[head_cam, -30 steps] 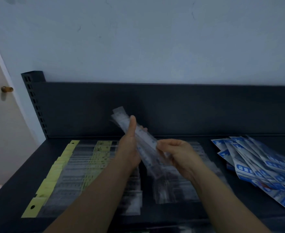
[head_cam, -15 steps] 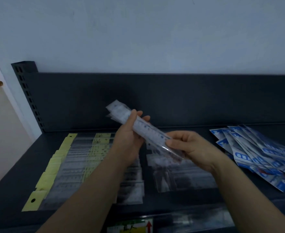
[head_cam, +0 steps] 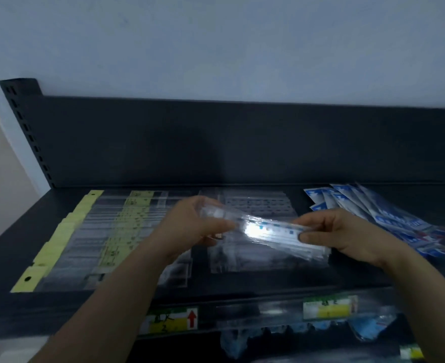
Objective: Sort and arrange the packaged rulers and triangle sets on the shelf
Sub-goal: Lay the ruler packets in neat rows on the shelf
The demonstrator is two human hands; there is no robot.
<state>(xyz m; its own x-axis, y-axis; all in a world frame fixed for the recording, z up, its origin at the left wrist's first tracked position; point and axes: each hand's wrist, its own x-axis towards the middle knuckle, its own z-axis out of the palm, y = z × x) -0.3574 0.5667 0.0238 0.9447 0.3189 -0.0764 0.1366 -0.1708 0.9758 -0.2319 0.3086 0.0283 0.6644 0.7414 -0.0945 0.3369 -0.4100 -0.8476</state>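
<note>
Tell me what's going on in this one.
A person is sorting stationery on a dark shelf. Both hands hold a bundle of clear-packaged rulers just above it, roughly level: the left hand grips one end and the right hand pinches the other. The bundle is not yet set down. Below it lie clear packs, with yellow-tagged ruler packs in rows to the left and a fanned pile of blue-and-white packs to the right.
</note>
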